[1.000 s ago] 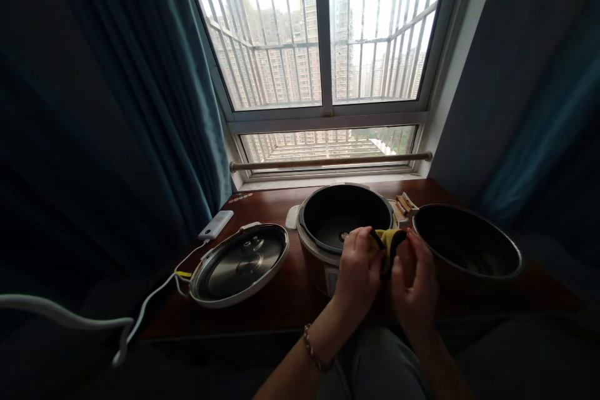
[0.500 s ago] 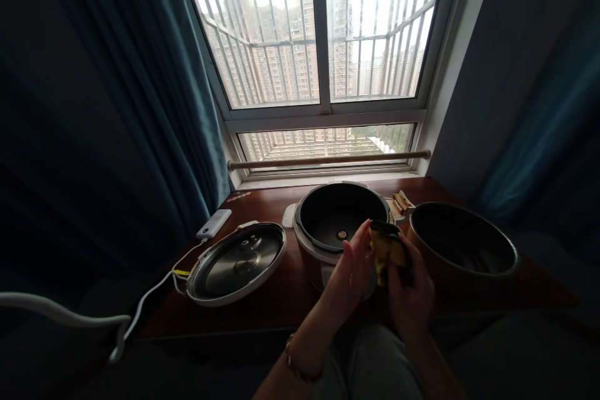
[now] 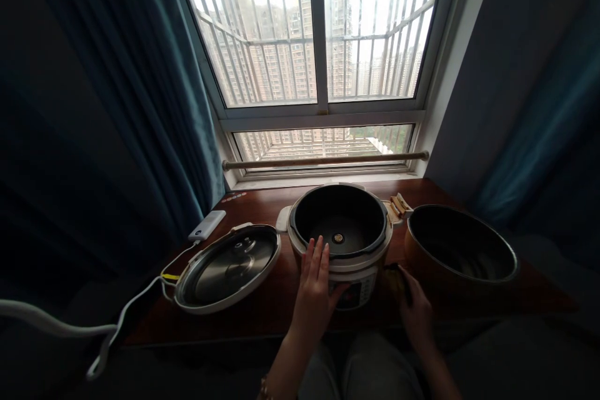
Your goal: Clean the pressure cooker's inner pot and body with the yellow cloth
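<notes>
An electric pressure cooker (image 3: 363,264) stands lidless at the middle of the table, its dark inside and a small round centre part showing. My left hand (image 3: 313,290) rests against the cooker's front left rim, fingers stretched out and flat. To the right of the cooker, my right hand (image 3: 417,307) is closed around a yellow-and-black cloth (image 3: 394,280), low over the tabletop. Part of the cloth is lost in shadow. Beyond that hand, on the right, sits the dark-lined inner pot (image 3: 416,255).
The cooker's round lid (image 3: 225,272) lies underside up on the left of the wooden table (image 3: 267,197). Behind it is a white power bank (image 3: 207,225) with a white cable (image 3: 134,300) running off left. A window and bar rise behind; blue curtains (image 3: 154,75) hang at the sides.
My hands were together at the cloth in front of the cooker. The left has moved left onto the cooker's rim; the right has lowered with the cloth toward the table.
</notes>
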Available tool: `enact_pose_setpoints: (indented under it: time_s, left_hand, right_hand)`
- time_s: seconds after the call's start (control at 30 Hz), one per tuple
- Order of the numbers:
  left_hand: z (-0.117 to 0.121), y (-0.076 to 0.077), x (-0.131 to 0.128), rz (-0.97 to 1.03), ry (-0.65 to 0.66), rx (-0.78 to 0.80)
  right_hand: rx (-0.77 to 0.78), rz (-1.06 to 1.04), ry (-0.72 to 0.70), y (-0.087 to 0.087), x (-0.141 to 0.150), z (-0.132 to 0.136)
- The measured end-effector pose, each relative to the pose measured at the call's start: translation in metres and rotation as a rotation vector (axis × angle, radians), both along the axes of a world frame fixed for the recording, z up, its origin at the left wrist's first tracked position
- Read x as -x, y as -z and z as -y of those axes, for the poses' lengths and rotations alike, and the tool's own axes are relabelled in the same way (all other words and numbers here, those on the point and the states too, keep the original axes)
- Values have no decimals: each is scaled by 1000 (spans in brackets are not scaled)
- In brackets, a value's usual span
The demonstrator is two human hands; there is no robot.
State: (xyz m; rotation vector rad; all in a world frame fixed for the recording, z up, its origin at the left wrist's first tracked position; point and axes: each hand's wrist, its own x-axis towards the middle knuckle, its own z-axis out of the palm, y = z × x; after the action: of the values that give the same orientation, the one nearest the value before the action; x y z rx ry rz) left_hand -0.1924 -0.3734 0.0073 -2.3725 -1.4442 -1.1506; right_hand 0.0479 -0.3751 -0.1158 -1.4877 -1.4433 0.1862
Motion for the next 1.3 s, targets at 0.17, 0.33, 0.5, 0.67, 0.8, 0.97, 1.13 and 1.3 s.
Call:
enact_pose_setpoints:
  time_s: [0.17, 0.33, 0.5, 0.67, 0.8, 0.97, 1.13, 1.3]
  left_hand:
    - [-4, 3, 2, 31, 26, -58]
    - [-11, -1, 10, 33, 32, -28]
    - [-23, -8, 17, 26, 40, 31]
    - [-33, -12, 17, 20, 36, 67]
    - [-37, -12, 13, 26, 24, 67]
    - [-39, -11, 12, 21, 38, 44]
    - [-37, -11, 13, -10, 36, 29]
    - [-32, -14, 3, -26, -10, 39]
  right_hand:
    - [92, 0, 56, 23, -6, -18]
    - [156, 12, 92, 24, -11, -29]
    - [207, 8, 118, 23, -8, -32]
    - [253, -27, 138, 19, -5, -32]
    - [283, -24, 88, 17, -3, -31]
    - [271, -32, 65, 11, 4, -27]
    - [147, -47, 208, 0, 9, -16]
    - [95, 190, 75, 17, 8, -12]
